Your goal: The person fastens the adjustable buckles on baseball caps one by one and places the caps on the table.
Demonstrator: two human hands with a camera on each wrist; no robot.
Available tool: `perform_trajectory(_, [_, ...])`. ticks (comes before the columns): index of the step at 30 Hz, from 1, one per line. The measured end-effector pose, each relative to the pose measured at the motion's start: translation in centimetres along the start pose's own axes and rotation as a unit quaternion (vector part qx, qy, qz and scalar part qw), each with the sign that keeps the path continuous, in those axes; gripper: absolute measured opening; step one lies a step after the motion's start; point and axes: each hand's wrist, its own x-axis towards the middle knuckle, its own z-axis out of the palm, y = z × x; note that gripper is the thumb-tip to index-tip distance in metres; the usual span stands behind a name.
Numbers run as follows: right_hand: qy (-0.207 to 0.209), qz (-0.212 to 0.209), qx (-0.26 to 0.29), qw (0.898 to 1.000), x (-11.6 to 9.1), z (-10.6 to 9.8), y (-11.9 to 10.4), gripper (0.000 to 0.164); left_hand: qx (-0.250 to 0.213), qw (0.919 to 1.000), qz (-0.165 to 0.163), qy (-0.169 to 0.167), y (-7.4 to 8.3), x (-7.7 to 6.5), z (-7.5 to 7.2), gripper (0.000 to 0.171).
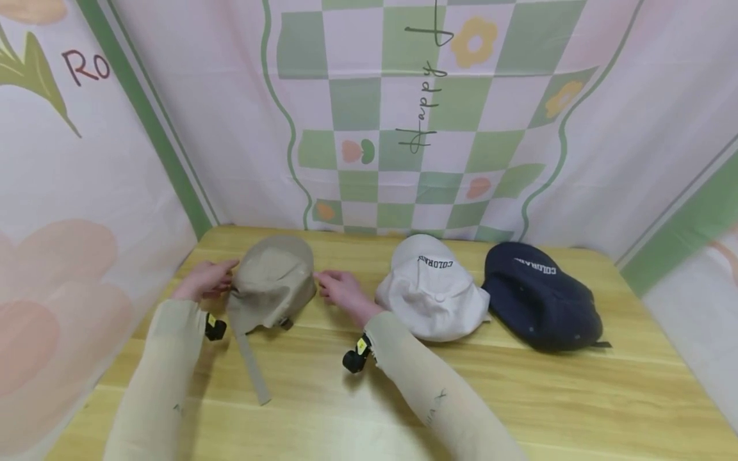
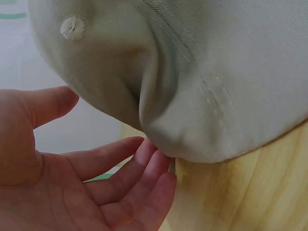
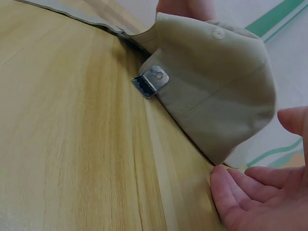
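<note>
Cap (image 1: 273, 282) | khaki, creased | strap (image 1: 254, 370) unfastened | hands (image 1: 209, 280) (image 1: 344, 291) loosely spread at its sides, gripping nothing

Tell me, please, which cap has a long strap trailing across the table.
The beige cap, between the left hand and right hand; its strap lies stretched out, while the white cap and navy cap show only short strap ends.
</note>
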Motion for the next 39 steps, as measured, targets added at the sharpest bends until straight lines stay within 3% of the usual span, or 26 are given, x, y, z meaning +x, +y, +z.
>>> perform_trajectory(7, [-0.015, -0.008, -0.023, 1.000, 0.1, 0.6, -0.1, 0.062, -0.016, 0.9997, -0.019, 0.001, 0.0, 0.6, 0.1, 0.068])
perform_trajectory(13, [-0.027, 0.000, -0.043, 0.999, 0.0, 0.5, -0.3, 0.065, -0.030, 0.9987, -0.039, 0.010, 0.0, 1.0, 0.4, 0.054])
perform_trajectory(19, [-0.046, 0.013, -0.039, 0.998, -0.1, 0.3, -0.3, 0.073, -0.029, 0.9989, -0.036, 0.011, 0.1, 0.8, 0.4, 0.055])
perform_trajectory(24, [-0.062, 0.014, -0.030, 0.998, 0.0, 0.0, -0.2, 0.077, -0.050, 0.9987, -0.012, -0.007, 0.7, 0.5, 0.5, 0.032])
perform_trajectory(29, [-0.078, 0.006, 0.013, 0.997, 0.2, -0.5, -0.3, 0.073, -0.041, 0.9983, 0.031, -0.026, 1.3, 0.0, 0.8, 0.030])
perform_trajectory(34, [-0.075, 0.001, 0.054, 0.996, 0.1, -0.7, -0.4, 0.064, -0.026, 0.9965, 0.079, -0.009, 2.0, 0.1, 1.2, 0.029])
perform_trajectory(39, [-0.064, 0.005, 0.057, 0.996, 0.1, -0.8, -0.3, 0.062, 0.009, 0.9951, 0.097, 0.019, 3.2, -0.2, 1.6, 0.050])
